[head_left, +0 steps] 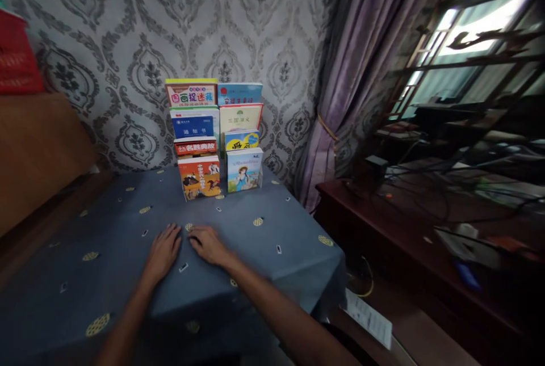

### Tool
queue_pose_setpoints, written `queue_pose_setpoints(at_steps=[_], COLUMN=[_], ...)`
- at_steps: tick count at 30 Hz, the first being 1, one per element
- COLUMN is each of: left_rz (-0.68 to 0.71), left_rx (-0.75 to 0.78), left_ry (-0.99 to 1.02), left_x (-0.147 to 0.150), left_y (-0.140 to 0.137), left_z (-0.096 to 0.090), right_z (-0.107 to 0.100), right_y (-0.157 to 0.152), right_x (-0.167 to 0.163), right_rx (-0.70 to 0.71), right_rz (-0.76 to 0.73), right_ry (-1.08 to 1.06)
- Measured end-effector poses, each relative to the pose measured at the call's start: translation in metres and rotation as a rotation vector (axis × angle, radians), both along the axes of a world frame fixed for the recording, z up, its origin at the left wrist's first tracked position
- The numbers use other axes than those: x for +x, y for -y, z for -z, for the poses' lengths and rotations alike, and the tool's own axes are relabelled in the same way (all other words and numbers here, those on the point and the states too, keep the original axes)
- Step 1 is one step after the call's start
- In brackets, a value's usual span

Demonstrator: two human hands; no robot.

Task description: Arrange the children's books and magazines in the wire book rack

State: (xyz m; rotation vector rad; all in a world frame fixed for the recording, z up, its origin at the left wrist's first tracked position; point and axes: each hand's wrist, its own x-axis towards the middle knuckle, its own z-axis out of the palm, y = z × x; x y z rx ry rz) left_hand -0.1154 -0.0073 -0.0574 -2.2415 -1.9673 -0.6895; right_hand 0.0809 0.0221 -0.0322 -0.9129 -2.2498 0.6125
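Note:
My left hand (163, 251) and my right hand (208, 244) both lie palm down, side by side, on a blue-grey tablecloth (264, 241) with small gold dots. Neither holds anything; the fingers are spread a little. Beyond them, against the wall, stands a tiered book rack (215, 136) holding several children's books in two columns. The front left book has an orange cover (199, 177); the front right one (244, 169) shows a girl in a hat on a pale blue cover.
A patterned grey wallpaper wall is behind the table. A wooden headboard (38, 150) with a red box (17, 54) stands at left. A purple curtain (340, 99), a dark wooden side table (404, 252) with cables, and a window are at right. A paper sheet (369, 317) lies below.

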Motion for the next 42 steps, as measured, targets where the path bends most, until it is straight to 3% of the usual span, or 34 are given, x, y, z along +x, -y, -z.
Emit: queue_pose_setpoints(at_steps=[8,16,21,25,30,35,42], left_rz=[0.002,-0.018,-0.003,0.06,0.078,0.066,0.07], left_rx=[-0.01,-0.012,-0.016,0.127,0.256,0.27,0.306], left_ry=[-0.006,0.041,0.159,0.296,0.286,0.204,0.207], left_x=[0.0,0.005,0.006,0.018,0.04,0.048,0.038], left_y=[0.002,0.006,-0.008,-0.043,-0.087,-0.116,-0.137], left_z=[-0.006,-0.009,-0.017,-0.045,-0.08,-0.092,-0.087], right_z=[0.009,0.009,0.008,-0.016,-0.041,-0.036,-0.019], right_y=[0.024,0.016,-0.02,-0.071,-0.118,-0.141,-0.161], right_x=[0.029,0.035,0.04,0.043,0.036,0.031,0.029], right_rx=[-0.049,-0.134,-0.167,-0.107,-0.025,0.023,0.041], right_rz=[-0.029,0.064,0.216,0.249,0.265,0.309,0.291], right_ry=[-0.053,-0.209,-0.369,-0.428,-0.444,-0.37,-0.425])
